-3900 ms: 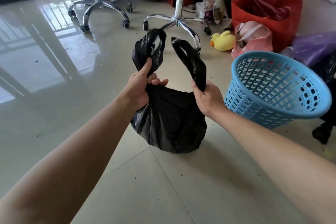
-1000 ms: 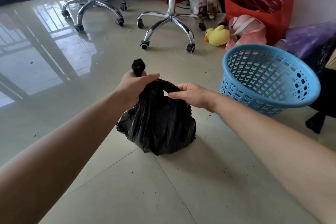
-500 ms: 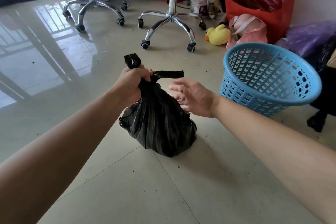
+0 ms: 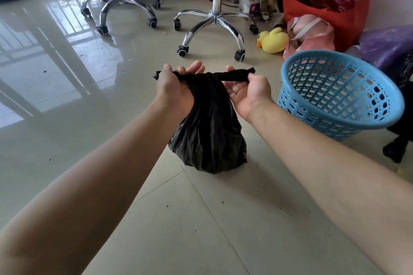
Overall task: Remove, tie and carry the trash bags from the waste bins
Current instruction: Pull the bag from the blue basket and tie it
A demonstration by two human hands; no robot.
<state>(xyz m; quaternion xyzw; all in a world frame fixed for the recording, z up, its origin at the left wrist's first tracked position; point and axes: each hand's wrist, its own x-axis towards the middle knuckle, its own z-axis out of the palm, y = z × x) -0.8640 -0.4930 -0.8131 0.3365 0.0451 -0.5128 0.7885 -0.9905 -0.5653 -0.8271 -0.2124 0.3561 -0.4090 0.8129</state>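
A full black trash bag hangs just above the tiled floor, its neck twisted and gathered at the top. My left hand grips the bag's left tail at the neck. My right hand pinches the right tail, a twisted black strip that sticks out sideways past my fingers. The two tails are drawn apart in a straight line across the bag's top. A blue plastic waste basket with a perforated wall stands to the right of the bag, tilted toward me, with no bag in it.
Two chrome swivel-chair bases with castors stand behind the bag. A yellow plush duck, a pink bag, a red bag and a purple bag crowd the right wall. Glossy tiled floor stretches to the left.
My right hand was open beside the bag and has now closed on the right tail. Both hands have pulled the tails apart, and the bag has lifted slightly.
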